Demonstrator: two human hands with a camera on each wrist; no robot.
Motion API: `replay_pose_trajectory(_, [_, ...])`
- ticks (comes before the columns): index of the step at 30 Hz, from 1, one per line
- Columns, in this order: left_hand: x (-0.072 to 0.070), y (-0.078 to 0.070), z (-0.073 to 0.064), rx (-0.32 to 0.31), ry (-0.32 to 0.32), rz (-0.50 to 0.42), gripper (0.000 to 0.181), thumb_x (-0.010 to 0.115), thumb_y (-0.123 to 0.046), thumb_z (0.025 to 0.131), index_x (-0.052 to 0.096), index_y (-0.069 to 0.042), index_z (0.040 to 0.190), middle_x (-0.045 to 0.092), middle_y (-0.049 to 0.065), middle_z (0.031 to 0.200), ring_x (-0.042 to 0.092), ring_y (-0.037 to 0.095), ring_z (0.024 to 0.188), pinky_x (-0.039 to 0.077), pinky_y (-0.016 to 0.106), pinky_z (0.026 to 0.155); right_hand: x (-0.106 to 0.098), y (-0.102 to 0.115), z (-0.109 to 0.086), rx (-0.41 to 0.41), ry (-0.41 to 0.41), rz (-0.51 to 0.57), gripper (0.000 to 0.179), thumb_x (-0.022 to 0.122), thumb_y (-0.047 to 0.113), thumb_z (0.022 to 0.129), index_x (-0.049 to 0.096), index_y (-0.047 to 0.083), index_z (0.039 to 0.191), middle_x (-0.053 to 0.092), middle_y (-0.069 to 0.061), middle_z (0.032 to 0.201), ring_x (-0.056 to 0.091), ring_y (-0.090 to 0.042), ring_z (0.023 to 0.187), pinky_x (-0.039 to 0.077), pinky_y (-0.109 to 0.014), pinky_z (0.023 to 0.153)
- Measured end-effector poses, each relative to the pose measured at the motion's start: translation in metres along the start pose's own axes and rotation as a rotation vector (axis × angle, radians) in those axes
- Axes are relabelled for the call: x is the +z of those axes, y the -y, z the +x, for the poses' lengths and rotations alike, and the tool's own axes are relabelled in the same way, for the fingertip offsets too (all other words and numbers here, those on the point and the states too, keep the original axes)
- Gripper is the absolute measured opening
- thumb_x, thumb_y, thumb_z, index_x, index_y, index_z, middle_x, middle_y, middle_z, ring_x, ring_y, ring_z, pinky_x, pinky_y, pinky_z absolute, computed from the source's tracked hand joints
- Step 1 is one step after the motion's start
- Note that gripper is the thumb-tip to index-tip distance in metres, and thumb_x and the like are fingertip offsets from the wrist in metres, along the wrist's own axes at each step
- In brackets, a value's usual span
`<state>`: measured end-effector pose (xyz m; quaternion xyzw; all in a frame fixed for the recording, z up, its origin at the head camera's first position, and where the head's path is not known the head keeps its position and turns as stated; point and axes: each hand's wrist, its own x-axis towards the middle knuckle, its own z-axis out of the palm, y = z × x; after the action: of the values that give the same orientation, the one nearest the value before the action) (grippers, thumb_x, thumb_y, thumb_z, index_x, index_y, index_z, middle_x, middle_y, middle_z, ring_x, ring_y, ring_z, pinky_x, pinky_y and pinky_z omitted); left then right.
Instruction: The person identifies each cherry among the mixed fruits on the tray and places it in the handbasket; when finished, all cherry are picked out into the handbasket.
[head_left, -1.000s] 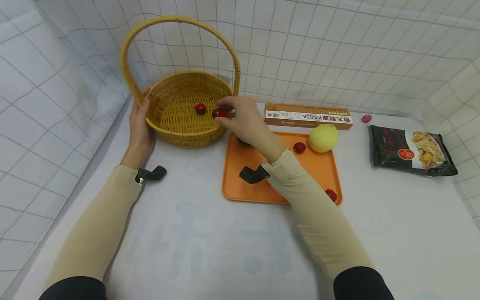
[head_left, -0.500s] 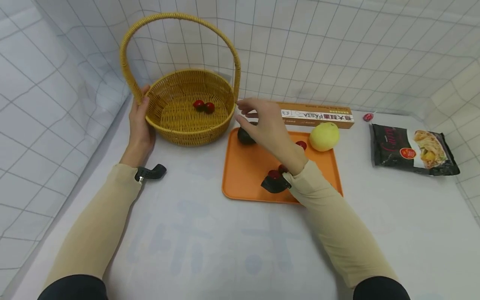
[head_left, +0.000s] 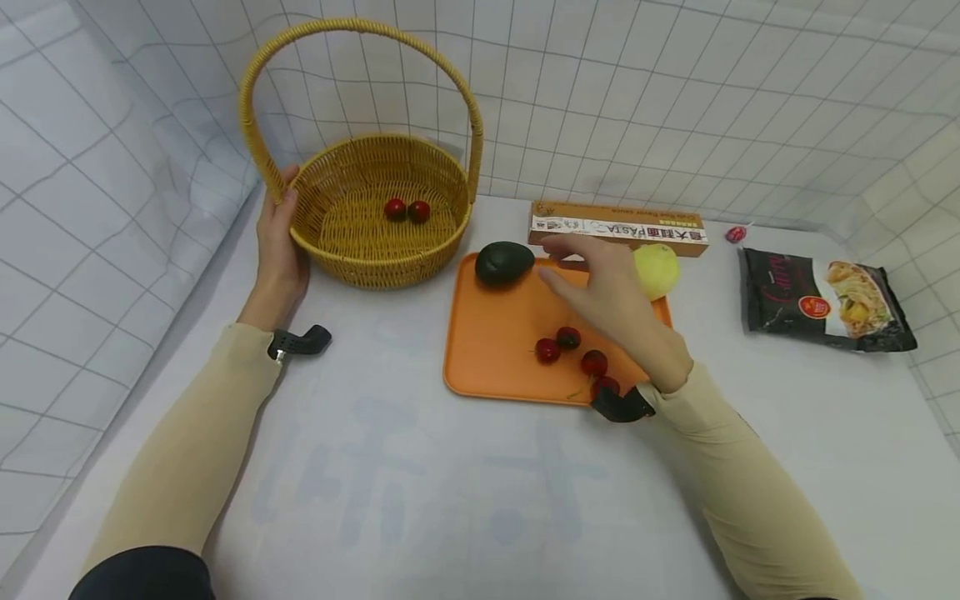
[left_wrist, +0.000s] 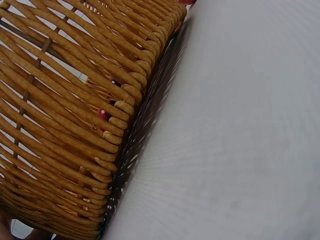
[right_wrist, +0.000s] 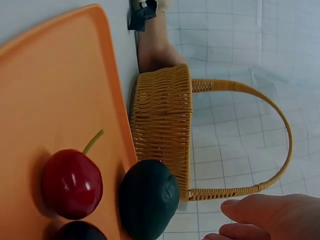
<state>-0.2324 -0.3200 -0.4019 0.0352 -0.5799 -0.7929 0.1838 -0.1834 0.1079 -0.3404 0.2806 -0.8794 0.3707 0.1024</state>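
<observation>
My left hand (head_left: 279,250) grips the left side of the yellow wicker basket (head_left: 382,268), close to the foot of its tall handle; some fingers are hidden behind it. Two red cherries (head_left: 407,211) lie side by side inside. Over the orange tray (head_left: 480,367) hovers my right hand (head_left: 611,292), fingers apart and holding nothing. A dark green avocado (head_left: 504,263) sits in the tray's far left corner, left of the fingertips. Several cherries (head_left: 567,337) are on the tray below the hand. Partly behind the hand is a yellow-green round fruit (head_left: 657,271).
Behind the tray lies a long brown pasta box (head_left: 618,227). To the right are a small red item (head_left: 736,234) and a black noodle packet (head_left: 825,300). White gridded cloth (head_left: 675,108) hangs around the back and sides of the white table (head_left: 420,500).
My right hand has let go of a cherry in the basket, where it now lies by the other one, and has moved right over the tray. My left hand stays on the basket.
</observation>
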Motion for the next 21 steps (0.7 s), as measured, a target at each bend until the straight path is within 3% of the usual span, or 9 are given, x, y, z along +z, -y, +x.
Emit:
replay_pose_trajectory(6, [0.002,-0.002,-0.001,-0.016,-0.006,-0.009,0.051,0.059,-0.035,0.105,0.052,-0.023,0.154,0.052,-0.002,0.151,0.044,0.017,0.139,0.032,0.028,0.116,-0.016,-0.013,-0.008,0.051,0.029,-0.030,0.038,0.080,0.013,0.095,0.071,0.003,0.130,0.075,-0.016,0.123,0.074,-0.033,0.113,0.059,-0.047,0.097])
replay_pose_trajectory(16, [0.001,0.000,0.001,-0.008,0.000,-0.007,0.050,0.058,-0.035,0.105,0.052,-0.023,0.153,0.052,-0.002,0.150,0.045,0.017,0.138,0.033,0.027,0.115,-0.052,-0.028,-0.012,0.202,0.176,-0.114,0.032,0.077,0.017,0.098,0.074,0.007,0.128,0.076,-0.016,0.122,0.067,-0.035,0.121,0.050,-0.055,0.104])
replay_pose_trajectory(21, [0.000,0.000,0.001,-0.012,-0.009,-0.017,0.049,0.058,-0.035,0.105,0.054,-0.024,0.152,0.052,-0.002,0.150,0.045,0.017,0.140,0.032,0.027,0.116,-0.056,-0.034,-0.011,0.239,0.270,-0.093,0.032,0.077,0.014,0.097,0.073,0.003,0.128,0.074,-0.018,0.125,0.069,-0.036,0.120,0.053,-0.055,0.104])
